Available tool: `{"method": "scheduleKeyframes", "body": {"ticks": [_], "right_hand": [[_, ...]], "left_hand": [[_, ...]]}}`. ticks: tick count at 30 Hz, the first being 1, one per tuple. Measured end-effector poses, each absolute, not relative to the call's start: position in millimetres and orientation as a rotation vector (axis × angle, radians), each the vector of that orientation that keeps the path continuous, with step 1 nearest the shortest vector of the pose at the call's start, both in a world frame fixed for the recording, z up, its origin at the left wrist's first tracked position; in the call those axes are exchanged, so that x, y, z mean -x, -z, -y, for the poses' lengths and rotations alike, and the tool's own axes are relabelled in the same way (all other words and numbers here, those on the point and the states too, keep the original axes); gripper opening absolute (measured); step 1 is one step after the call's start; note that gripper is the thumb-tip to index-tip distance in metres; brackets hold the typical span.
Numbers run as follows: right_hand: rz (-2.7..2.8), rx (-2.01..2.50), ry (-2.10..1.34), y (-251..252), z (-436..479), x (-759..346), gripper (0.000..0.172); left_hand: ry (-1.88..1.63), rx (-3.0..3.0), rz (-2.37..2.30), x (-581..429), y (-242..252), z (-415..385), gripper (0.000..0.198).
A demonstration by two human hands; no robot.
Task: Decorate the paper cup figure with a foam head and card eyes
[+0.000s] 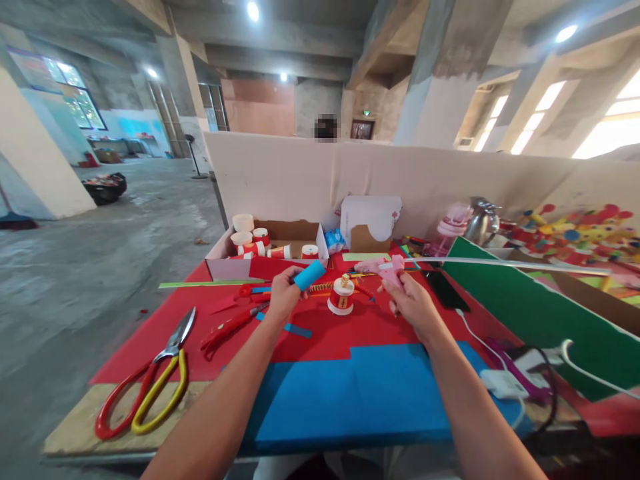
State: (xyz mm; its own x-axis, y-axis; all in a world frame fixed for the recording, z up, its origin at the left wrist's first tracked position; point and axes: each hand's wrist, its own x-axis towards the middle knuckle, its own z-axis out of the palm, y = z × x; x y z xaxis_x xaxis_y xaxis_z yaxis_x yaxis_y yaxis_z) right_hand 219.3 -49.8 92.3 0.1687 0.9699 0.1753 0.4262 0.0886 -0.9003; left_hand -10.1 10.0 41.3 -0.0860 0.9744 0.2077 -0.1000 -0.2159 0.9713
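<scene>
My left hand point(285, 293) is closed round a rolled blue paper tube point(310, 274), which sticks out to the upper right. In my right hand point(413, 300) is a pink hot glue gun point(387, 268), its nozzle pointing left; a long clear glue stick point(505, 265) trails from its back to the right. Between the hands a red and white paper cup point(341, 300) stands upside down, with a small yellowish piece on top. A gold spring-like coil point(321, 287) lies just behind my left hand. The fingers of my right hand are partly hidden behind the gun's handle.
Large scissors point(167, 377) lie at the left edge, near red-handled pliers point(233, 329). Blue sheets point(350, 400) cover the front. A box point(215, 268) of paper cups stands at the back left. On the right are a phone point(447, 291), a green panel point(540, 320), cables and a power strip.
</scene>
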Motion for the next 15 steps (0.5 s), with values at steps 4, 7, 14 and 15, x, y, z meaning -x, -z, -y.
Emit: {"method": "scheduleKeyframes", "body": {"ticks": [4,7,14,15], "right_hand": [[1.261,1.382,-0.851,-85.1,51.1,-216.0,0.036],[1.138,1.344,-0.894,-79.7,48.6,-215.5,0.037],[0.920,1.385,-0.865,-58.6,31.2,-226.4,0.031],[0.902,1.393,-0.856,-52.5,26.9,-229.9,0.030]], "left_hand": [[-1.464,-1.276,-1.076,10.5,-40.0,-10.4,0.017],[-1.475,-1.310,-1.060,11.1,-38.0,-11.3,0.016],[-1.484,-1.293,-1.050,11.5,-39.3,-10.7,0.015],[-1.482,-1.279,-1.039,11.3,-39.5,-10.5,0.015]]}}
